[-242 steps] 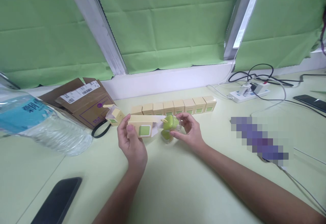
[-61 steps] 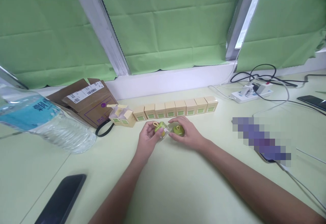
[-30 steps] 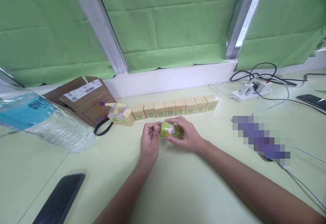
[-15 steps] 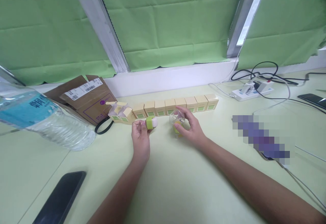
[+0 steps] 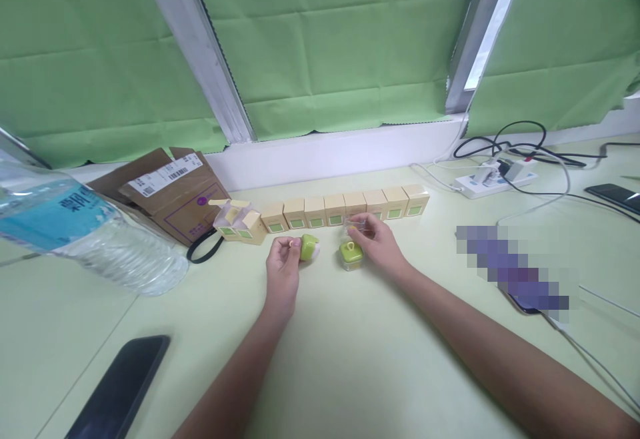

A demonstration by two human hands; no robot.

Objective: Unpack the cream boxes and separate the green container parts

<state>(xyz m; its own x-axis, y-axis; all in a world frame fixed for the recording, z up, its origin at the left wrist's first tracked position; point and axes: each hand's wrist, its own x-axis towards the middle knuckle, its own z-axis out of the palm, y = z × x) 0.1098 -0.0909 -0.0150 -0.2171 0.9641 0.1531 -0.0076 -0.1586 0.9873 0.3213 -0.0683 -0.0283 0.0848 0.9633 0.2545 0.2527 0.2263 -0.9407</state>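
Note:
My left hand (image 5: 281, 267) pinches a small green lid-like piece (image 5: 309, 248) by its side, and something white shows at its right edge. To the right, a small clear box with a green lid (image 5: 351, 254) stands on the table, with a pale loop on top. Just behind it, my right hand (image 5: 379, 242) is closed on a clear plastic piece (image 5: 353, 224), partly hidden by the fingers. Farther back, a row of small cream cartons (image 5: 315, 212) stands side by side. At its left end, an opened cream carton (image 5: 239, 224) has its flaps up.
On the left are an open cardboard box (image 5: 175, 199), a black band (image 5: 204, 250), a large water bottle (image 5: 135, 252) and a dark phone (image 5: 120, 386). A power strip (image 5: 480, 186) with tangled cables lies at the back right. A pixelated object (image 5: 515, 269) is on the right.
My right hand has lifted the clear plastic piece up and back, baring the green-lidded box. My left hand has moved slightly right and turned its green piece.

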